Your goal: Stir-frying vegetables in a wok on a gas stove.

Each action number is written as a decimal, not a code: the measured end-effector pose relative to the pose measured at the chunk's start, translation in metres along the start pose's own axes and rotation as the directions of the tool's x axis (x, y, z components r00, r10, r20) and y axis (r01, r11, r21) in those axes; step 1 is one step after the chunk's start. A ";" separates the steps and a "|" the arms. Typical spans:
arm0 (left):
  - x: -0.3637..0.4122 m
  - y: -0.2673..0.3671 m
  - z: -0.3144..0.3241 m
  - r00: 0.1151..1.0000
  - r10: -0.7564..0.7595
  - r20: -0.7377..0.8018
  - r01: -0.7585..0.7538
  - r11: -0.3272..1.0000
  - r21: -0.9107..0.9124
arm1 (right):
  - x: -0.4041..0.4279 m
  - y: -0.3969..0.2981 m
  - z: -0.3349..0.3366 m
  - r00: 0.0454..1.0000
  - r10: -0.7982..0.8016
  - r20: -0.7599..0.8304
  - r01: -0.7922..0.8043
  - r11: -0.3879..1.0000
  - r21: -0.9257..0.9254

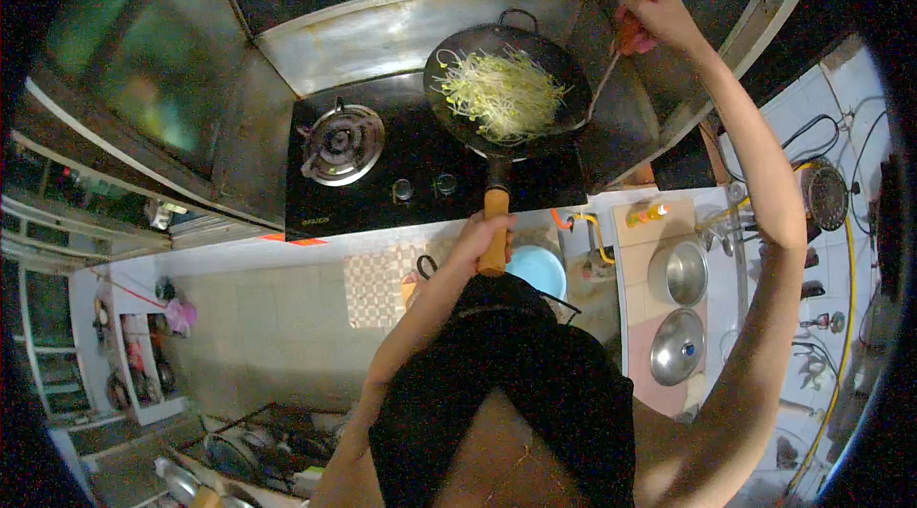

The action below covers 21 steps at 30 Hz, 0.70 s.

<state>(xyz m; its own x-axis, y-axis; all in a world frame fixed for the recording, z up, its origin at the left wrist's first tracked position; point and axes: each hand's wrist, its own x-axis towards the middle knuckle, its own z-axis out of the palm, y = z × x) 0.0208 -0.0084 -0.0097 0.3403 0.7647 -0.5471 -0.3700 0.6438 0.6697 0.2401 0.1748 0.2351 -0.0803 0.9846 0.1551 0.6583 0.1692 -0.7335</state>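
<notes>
A dark wok point(437, 107) sits over the right side of the black gas cooktop point(372, 200), holding a heap of pale bean sprouts point(505, 92). My left hand point(487, 239) grips the wok's wooden handle, near the cooktop's front edge. Up at the right, my right hand point(655, 14) is closed around the reddish handle of a metal-shafted cooking utensil point(605, 85). The shaft slants down to the wok's right rim; its working end is hard to make out. The hand is slightly blurred.
Left of the wok is a bare burner point(342, 143), with two control knobs in front. Metal panels enclose the cooktop at the back and sides. On the right counter stand a metal pot point(679, 273), a lid point(677, 347) and a small bottle point(647, 215). A blue basin point(537, 272) lies lower down.
</notes>
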 end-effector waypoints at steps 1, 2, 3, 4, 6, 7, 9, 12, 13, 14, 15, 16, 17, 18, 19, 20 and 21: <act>0.001 -0.001 0.000 1.000 -0.004 -0.005 0.004 1.000 -0.004 | 0.000 0.006 0.003 1.000 0.006 0.001 -0.006 0.998 -0.064; 0.001 -0.001 0.000 1.000 -0.007 -0.010 0.007 1.000 -0.007 | -0.001 0.014 0.004 0.994 -0.088 0.068 0.097 0.986 -0.139; 0.001 -0.001 -0.001 1.000 -0.008 -0.012 0.008 1.000 -0.009 | -0.005 0.022 0.012 0.994 -0.089 0.071 0.098 0.986 -0.138; 0.002 -0.001 -0.001 1.000 -0.008 -0.012 0.008 1.000 -0.017 | -0.014 0.033 0.023 0.993 -0.112 0.034 0.114 0.990 -0.084; 0.001 -0.001 -0.001 1.000 -0.011 -0.012 0.010 1.000 -0.025 | -0.042 0.053 0.049 0.976 -0.178 -0.124 0.180 0.984 0.007; 0.000 0.000 0.002 1.000 -0.023 0.002 0.023 1.000 -0.016 | -0.060 0.062 0.061 0.944 -0.212 -0.252 0.226 0.974 0.029; -0.001 0.002 0.006 0.999 -0.035 0.016 0.035 0.999 -0.001 | -0.078 0.105 0.079 0.846 -0.332 -0.417 0.309 0.943 -0.123; 0.000 0.002 0.004 1.000 -0.024 0.009 0.024 1.000 -0.013 | -0.118 0.084 0.083 0.952 0.191 -0.241 -0.124 0.955 0.269; -0.001 0.002 0.004 1.000 -0.022 -0.020 0.023 1.000 0.003 | -0.123 0.089 0.084 0.951 0.193 -0.242 -0.125 0.955 0.269; -0.001 0.002 0.005 0.998 -0.019 -0.052 0.020 1.000 0.018 | -0.127 0.098 0.089 0.937 0.265 -0.226 -0.144 0.886 0.441; -0.002 0.004 0.006 0.999 -0.021 -0.044 0.022 0.999 0.028 | -0.130 0.109 0.094 0.918 0.337 -0.208 -0.152 0.786 0.600; -0.005 0.006 0.007 0.998 -0.037 -0.048 0.039 0.999 0.027 | -0.133 0.121 0.102 0.904 0.334 -0.267 -0.093 0.763 0.639; -0.006 0.009 0.008 0.997 -0.053 -0.052 0.054 0.998 0.025 | -0.131 0.129 0.109 0.902 0.335 -0.272 -0.089 0.762 0.641; -0.005 0.009 0.007 0.997 -0.053 -0.051 0.054 0.998 0.030 | -0.130 0.136 0.118 0.869 0.348 -0.353 -0.023 0.739 0.673; -0.004 0.006 0.008 0.998 -0.037 -0.057 0.039 0.999 0.036 | -0.130 0.146 0.128 0.826 0.365 -0.430 0.047 0.715 0.697; -0.004 0.005 0.009 0.998 -0.020 -0.062 0.023 0.999 0.042 | -0.128 0.164 0.141 0.804 0.406 -0.435 0.108 0.620 0.778; -0.006 0.006 0.008 0.998 -0.018 -0.067 0.021 0.999 0.040 | -0.128 0.167 0.150 0.806 0.405 -0.431 0.107 0.617 0.780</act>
<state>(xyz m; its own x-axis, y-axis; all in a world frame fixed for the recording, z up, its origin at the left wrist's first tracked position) 0.0236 -0.0091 0.0013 0.2881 0.7528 -0.5918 -0.3279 0.6582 0.6776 0.2481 0.0837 -0.0065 0.5245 0.8439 0.1131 -0.1857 0.2431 -0.9521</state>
